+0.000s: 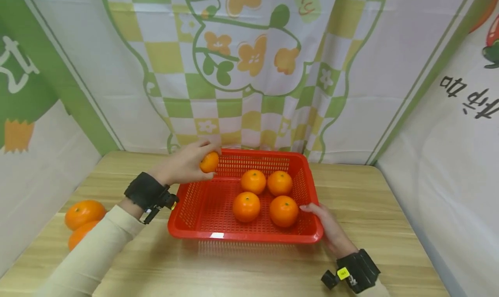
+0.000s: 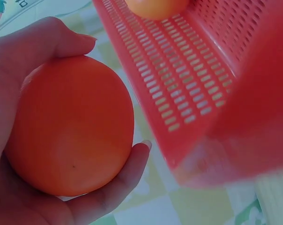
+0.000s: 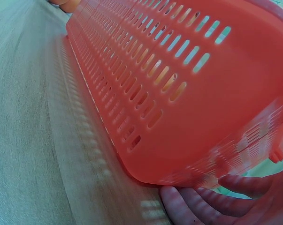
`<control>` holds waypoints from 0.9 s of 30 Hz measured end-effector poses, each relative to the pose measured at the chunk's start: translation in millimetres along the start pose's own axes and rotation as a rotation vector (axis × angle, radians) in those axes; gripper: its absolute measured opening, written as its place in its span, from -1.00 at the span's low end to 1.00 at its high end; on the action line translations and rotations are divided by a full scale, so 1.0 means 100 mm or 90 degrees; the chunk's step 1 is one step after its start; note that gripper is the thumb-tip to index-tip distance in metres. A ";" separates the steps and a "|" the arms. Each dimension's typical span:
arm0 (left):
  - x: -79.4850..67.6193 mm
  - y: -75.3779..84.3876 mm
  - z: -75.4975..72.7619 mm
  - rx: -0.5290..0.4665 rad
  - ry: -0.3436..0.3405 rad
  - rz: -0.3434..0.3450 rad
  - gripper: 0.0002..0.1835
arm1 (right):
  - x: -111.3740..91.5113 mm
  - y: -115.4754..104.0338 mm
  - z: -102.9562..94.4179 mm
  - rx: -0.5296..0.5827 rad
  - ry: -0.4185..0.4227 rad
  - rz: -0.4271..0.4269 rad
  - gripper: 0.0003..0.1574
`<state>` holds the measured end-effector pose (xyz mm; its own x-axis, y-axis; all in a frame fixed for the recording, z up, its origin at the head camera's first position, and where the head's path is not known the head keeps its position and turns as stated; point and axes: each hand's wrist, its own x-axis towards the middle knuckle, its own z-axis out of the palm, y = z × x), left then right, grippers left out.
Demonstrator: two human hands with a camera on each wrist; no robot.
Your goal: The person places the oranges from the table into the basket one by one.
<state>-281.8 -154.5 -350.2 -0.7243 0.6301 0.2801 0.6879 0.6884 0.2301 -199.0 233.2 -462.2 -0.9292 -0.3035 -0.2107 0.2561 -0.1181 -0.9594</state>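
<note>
My left hand (image 1: 182, 163) grips an orange (image 1: 210, 162) at the far left corner of the red plastic basket (image 1: 249, 236). In the left wrist view, thumb and fingers curl round this orange (image 2: 75, 126) beside the basket's slotted wall (image 2: 164, 70). Several other oranges (image 1: 247, 207) sit in the basket's middle and right half. At the basket's right side, my right hand (image 1: 331, 230) holds the rim, its thumb over the inside. The right wrist view has its fingers (image 3: 183, 206) against the outside, near the bottom corner.
Two more oranges (image 1: 85, 214) lie on the wooden table (image 1: 351, 193) at the left, one partly hidden behind my left sleeve (image 1: 105, 245). A patterned curtain (image 1: 241, 106) hangs right behind the basket, and printed cloth walls stand on both sides.
</note>
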 end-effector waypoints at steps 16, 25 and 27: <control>0.18 0.13 0.27 0.005 -0.052 -0.004 -0.48 | -0.01 -0.01 0.01 -0.001 0.010 0.012 -0.39; 0.25 0.11 0.39 -0.017 -0.115 -0.023 -0.49 | 0.00 -0.01 0.00 -0.008 0.011 0.014 -0.37; 0.27 0.11 0.43 -0.019 -0.128 -0.026 -0.49 | 0.00 -0.01 0.00 -0.006 0.009 0.013 -0.37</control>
<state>-295.8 -114.6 -380.0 -0.7447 0.6628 0.0783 0.6564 0.7061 0.2657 -198.9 233.3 -460.8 -0.9277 -0.2920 -0.2326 0.2723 -0.1033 -0.9566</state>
